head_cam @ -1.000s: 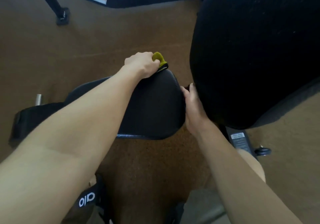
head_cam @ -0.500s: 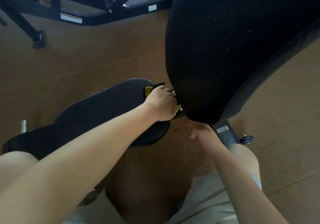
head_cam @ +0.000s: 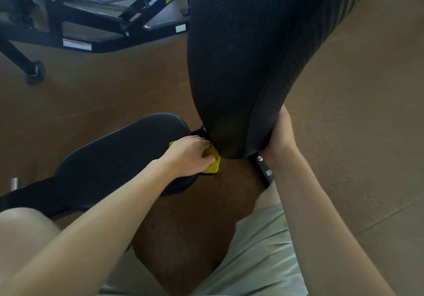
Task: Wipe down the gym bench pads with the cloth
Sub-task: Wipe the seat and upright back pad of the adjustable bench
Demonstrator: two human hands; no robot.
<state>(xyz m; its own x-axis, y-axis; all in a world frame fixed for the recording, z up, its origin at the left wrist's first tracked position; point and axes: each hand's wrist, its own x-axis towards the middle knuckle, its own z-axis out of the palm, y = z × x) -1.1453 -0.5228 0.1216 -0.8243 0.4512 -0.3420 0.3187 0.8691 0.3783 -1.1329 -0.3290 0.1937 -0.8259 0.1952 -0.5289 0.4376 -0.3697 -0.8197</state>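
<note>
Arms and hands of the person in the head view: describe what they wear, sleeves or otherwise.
Both forearms are bare, with no sleeve in view on either. The left hand seems to carry a thin ring on one finger; it is too small to be sure. The right hand shows no glove, watch or band. Light grey shorts cover the lap.

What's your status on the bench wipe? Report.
Left hand grips yellow cloth at seat pad end. Right hand holds back pad bottom edge. Nothing in the way.
</note>
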